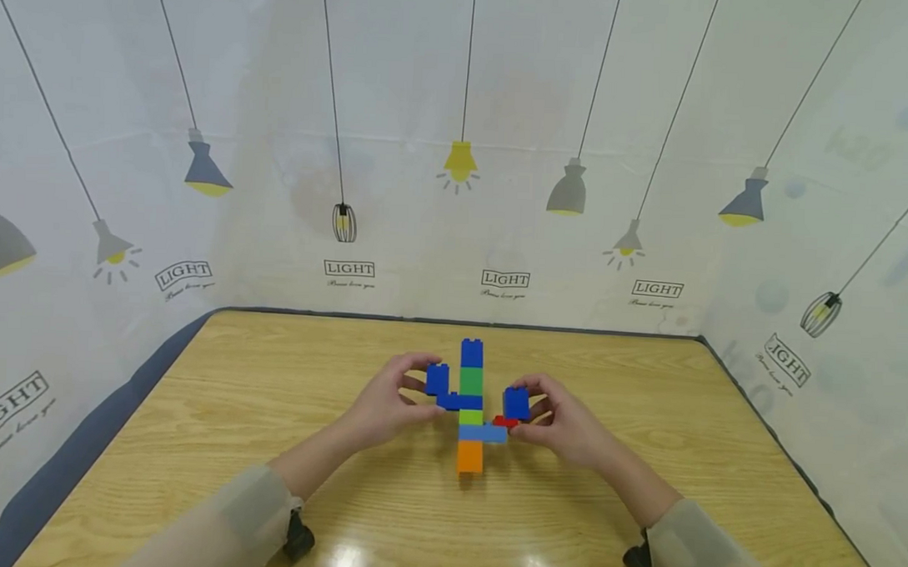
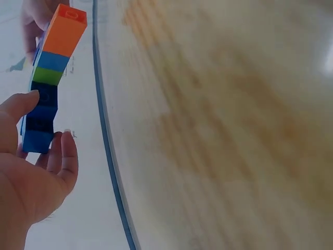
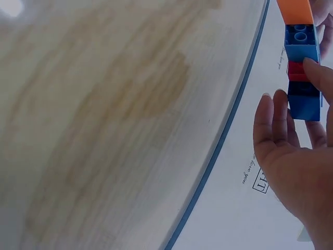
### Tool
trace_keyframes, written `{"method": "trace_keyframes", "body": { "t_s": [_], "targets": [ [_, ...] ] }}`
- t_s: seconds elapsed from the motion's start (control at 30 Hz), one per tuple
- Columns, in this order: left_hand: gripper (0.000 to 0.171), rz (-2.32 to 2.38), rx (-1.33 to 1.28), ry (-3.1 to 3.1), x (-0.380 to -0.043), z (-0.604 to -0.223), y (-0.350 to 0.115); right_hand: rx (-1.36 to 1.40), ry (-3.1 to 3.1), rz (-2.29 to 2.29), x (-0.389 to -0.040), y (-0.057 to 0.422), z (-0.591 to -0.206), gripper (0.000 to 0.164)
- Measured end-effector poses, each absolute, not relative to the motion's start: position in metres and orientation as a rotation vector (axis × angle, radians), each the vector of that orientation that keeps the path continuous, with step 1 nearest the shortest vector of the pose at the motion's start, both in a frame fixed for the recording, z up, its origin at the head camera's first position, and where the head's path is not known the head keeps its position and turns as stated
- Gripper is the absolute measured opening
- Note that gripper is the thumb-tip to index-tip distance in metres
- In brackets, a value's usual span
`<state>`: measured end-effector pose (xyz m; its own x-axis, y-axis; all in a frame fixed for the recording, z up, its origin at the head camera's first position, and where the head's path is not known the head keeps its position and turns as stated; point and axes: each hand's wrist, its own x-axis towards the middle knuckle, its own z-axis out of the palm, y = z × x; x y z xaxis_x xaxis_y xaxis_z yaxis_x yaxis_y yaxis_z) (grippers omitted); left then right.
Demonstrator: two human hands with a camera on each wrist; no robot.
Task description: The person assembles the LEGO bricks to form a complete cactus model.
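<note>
A toy building-brick model (image 1: 472,383) stands upright between the two hands, orange at its foot, then light blue, lime, dark blue, green and blue bricks. It seems lifted off the table. From its left side juts a dark-blue arm with a blue brick (image 1: 437,380) on it; my left hand (image 1: 390,402) holds this arm between thumb and fingers. My right hand (image 1: 565,421) grips the other arm, where a blue brick (image 1: 516,403) sits over a red one (image 1: 505,421). In the left wrist view, the orange brick's (image 2: 65,31) underside shows.
A wooden table (image 1: 271,352) lies under the hands. A pale curtain (image 1: 401,90) printed with lamps encloses its back and sides. Dark wrist cameras (image 1: 298,537) are worn at both sleeves.
</note>
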<state>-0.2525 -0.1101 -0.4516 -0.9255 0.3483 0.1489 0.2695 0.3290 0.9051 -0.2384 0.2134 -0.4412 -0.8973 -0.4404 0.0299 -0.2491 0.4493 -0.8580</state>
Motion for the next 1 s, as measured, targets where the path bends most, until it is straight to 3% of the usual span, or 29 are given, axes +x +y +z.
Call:
{"method": "trace_keyframes", "body": {
  "t_s": [0.37, 1.0],
  "targets": [
    [0.068, 1.616, 0.444, 2.489, -0.27, -0.453, -0.104, -0.428, 2.549, -1.323, -0.256, 0.211, -0.444, 0.059],
    [0.059, 1.441, 0.373, 2.467, -0.294, -0.461, -0.104, -0.386, 2.58, -1.152, -0.273, 0.211, -0.446, 0.05]
  ]
}}
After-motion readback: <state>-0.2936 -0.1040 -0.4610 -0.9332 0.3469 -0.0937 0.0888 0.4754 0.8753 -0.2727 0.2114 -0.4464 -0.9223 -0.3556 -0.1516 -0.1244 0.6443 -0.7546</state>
